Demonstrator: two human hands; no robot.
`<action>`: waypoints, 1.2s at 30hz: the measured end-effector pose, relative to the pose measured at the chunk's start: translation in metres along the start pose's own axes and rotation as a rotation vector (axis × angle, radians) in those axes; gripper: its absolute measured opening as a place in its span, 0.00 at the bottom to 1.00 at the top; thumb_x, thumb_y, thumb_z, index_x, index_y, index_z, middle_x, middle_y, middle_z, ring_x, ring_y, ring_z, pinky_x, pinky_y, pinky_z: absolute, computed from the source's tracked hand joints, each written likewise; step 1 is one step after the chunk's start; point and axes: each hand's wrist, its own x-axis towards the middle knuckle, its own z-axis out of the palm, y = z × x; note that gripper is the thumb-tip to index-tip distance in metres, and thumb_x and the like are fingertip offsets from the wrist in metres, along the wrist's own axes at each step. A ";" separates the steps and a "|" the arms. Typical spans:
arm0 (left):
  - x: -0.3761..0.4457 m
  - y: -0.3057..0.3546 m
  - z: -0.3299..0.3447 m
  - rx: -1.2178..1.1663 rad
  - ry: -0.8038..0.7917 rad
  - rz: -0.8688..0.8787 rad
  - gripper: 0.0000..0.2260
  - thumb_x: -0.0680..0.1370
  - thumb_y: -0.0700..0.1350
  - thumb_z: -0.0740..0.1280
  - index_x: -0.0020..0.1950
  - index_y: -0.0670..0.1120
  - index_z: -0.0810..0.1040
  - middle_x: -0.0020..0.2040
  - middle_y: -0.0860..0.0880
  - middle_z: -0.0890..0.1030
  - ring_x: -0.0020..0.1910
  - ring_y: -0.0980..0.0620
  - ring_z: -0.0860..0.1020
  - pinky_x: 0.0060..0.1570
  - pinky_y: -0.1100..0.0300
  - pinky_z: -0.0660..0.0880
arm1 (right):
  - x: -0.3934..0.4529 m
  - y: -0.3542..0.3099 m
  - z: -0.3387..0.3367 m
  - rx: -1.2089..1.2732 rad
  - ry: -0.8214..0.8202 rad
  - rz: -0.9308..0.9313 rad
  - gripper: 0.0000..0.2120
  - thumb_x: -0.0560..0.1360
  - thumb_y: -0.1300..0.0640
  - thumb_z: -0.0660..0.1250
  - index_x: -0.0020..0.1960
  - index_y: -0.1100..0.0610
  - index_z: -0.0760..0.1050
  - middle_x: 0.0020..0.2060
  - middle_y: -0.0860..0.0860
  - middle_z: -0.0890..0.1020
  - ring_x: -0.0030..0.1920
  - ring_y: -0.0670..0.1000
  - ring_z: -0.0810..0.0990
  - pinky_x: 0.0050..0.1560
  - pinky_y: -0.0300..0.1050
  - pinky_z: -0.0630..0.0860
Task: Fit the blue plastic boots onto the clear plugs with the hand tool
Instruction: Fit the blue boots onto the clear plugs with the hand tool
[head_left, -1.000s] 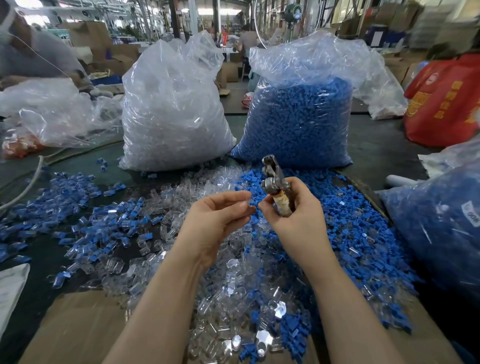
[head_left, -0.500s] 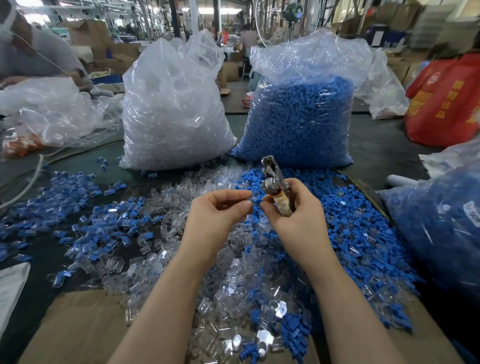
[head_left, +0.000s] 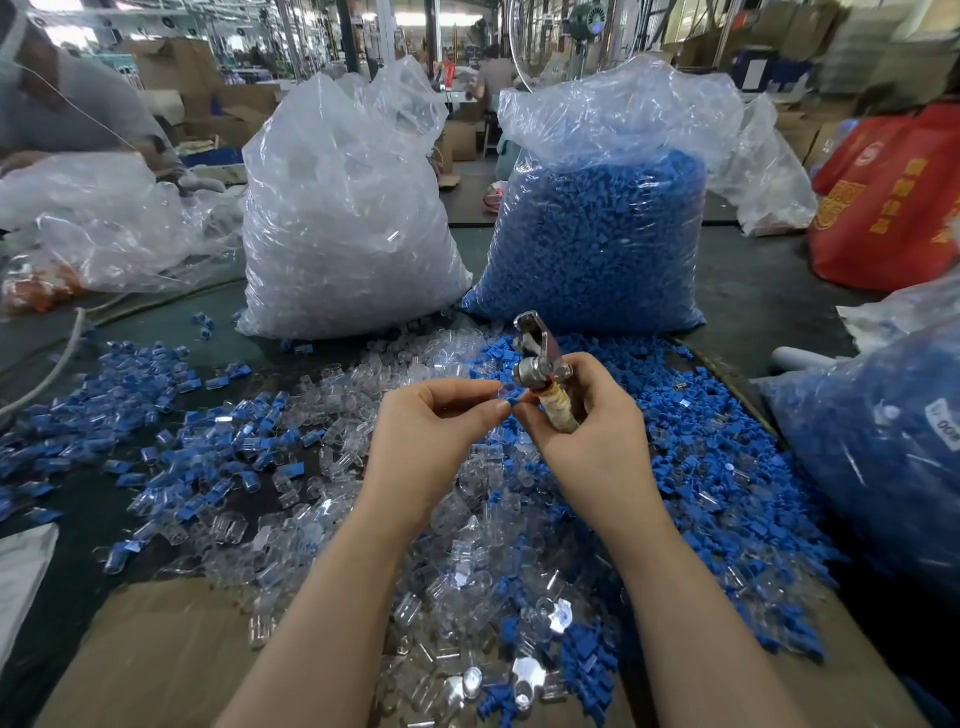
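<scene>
Both hands are up over the pile, meeting at chest height. My left hand (head_left: 436, 431) has its fingers (head_left: 467, 387) curled in a pinch at the tips, and there's a glint of a clear plug (head_left: 500, 388) in that pinch, though it is small and half hidden. My right hand (head_left: 587, 441) is wrapped round the taped handle of the hand tool (head_left: 543, 371), metal head pointing up and away, while its thumb and forefinger nip a blue boot (head_left: 511, 399) right against the left fingertips.

So the step in hand, as I judge it, is mating boot to plug before the tool goes on. To do it well I'd line the two up squarely first, because a boot started crooked will likely jam or pop off under pressure. Both parts are slick little mouldings, so a firm fingertip pinch beats a loose one. I'd start the boot by hand, then bring the tool head round to press it home, without letting the handle slip in the palm.

Supplies are close: loose clear plugs (head_left: 457, 545) heaped on the surface (head_left: 769, 291) under my wrists, loose blue boots (head_left: 727, 467) to the right, finished pairs (head_left: 171, 415) scattered left. Behind stand the clear bag (head_left: 348, 218) and the blue bag (head_left: 597, 244).
</scene>
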 end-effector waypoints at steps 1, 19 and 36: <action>0.000 -0.001 0.000 -0.001 -0.003 0.002 0.08 0.71 0.37 0.76 0.43 0.50 0.85 0.39 0.51 0.86 0.40 0.57 0.84 0.41 0.67 0.79 | 0.000 0.000 0.000 0.009 -0.005 0.000 0.09 0.74 0.57 0.74 0.48 0.48 0.74 0.40 0.41 0.81 0.40 0.44 0.79 0.40 0.39 0.75; 0.004 -0.005 0.000 -0.152 0.045 0.100 0.10 0.75 0.35 0.72 0.49 0.50 0.82 0.44 0.48 0.84 0.49 0.45 0.83 0.55 0.52 0.80 | 0.002 0.012 -0.014 -0.201 -0.157 0.043 0.03 0.76 0.49 0.68 0.47 0.44 0.74 0.36 0.42 0.80 0.35 0.47 0.76 0.40 0.55 0.76; 0.000 -0.001 0.000 -0.081 -0.024 0.263 0.12 0.75 0.31 0.70 0.53 0.46 0.80 0.45 0.51 0.84 0.44 0.60 0.82 0.46 0.69 0.76 | -0.002 0.011 -0.009 -0.256 -0.238 0.054 0.05 0.75 0.52 0.67 0.51 0.46 0.76 0.35 0.44 0.80 0.36 0.46 0.77 0.39 0.50 0.75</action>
